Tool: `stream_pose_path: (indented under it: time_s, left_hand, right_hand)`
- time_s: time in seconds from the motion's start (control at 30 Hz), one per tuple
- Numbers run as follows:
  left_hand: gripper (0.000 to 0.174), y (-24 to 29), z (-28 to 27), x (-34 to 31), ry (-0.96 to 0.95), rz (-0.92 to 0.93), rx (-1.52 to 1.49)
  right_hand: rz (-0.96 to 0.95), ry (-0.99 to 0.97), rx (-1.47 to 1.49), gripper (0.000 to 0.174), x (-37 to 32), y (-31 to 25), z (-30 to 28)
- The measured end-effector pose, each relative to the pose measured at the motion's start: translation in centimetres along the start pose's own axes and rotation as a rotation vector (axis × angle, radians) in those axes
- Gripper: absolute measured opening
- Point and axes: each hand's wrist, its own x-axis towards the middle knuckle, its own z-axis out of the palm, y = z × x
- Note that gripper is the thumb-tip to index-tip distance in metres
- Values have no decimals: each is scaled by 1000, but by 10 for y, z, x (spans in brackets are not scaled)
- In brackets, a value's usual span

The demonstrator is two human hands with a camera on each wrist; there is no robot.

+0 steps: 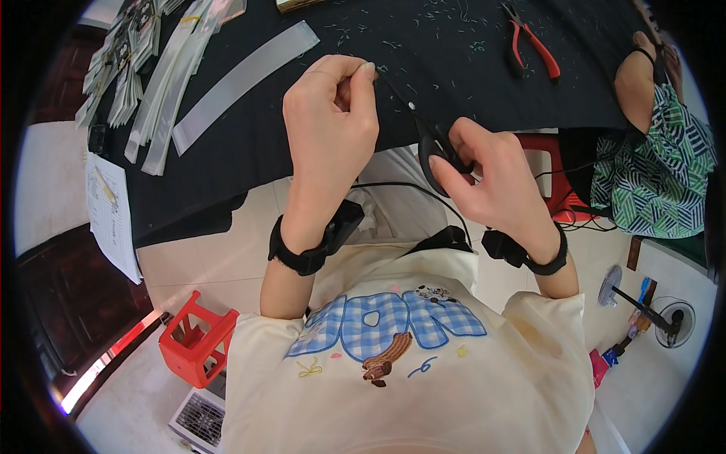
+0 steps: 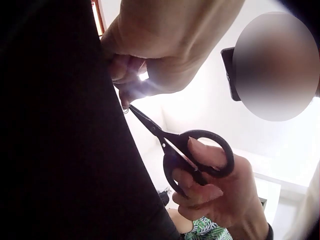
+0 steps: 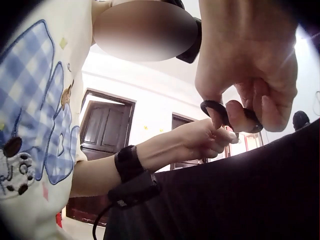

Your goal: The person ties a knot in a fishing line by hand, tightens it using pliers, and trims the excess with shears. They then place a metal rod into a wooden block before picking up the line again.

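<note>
My right hand (image 1: 503,181) holds small black scissors (image 2: 156,130), thumb in one loop and fingers in the other. Their blades point up and left toward my left hand (image 1: 333,106). Close over the black cloth's front edge, thumb and forefinger of that left hand pinch a tiny, thin looped piece (image 2: 125,109), too small to name. The scissor tips sit right at this piece in the left wrist view, the blades nearly together. From the right wrist side, the blades are hidden behind the fingers and only part of the handle (image 3: 214,106) shows.
Black cloth (image 1: 575,98) covers the table, with many small thread-like scraps (image 1: 355,30) on it. Red-handled pliers (image 1: 541,49) lie at the back right. Clear plastic strips (image 1: 246,87) and stacked packets (image 1: 132,76) lie left. Another person's arm (image 1: 637,87) is at the right edge.
</note>
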Motion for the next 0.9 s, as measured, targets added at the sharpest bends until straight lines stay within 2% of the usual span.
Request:
stream_pose_path:
  time_s: [0.4, 0.77, 0.83, 0.9]
  left_hand:
    - [14, -3, -1, 1, -4, -10, 8]
    - [15, 0, 0, 2, 3, -26, -3]
    - [8, 1, 0, 3, 11, -39, -48]
    - [8, 0, -1, 3, 11, -44, -43]
  right_hand:
    - [-10, 19, 50, 30, 2, 2, 3]
    - [65, 15, 128, 28, 2, 2, 4]
    - [81, 4, 151, 27, 2, 2, 5]
    - [100, -7, 173, 27, 1, 3, 5]
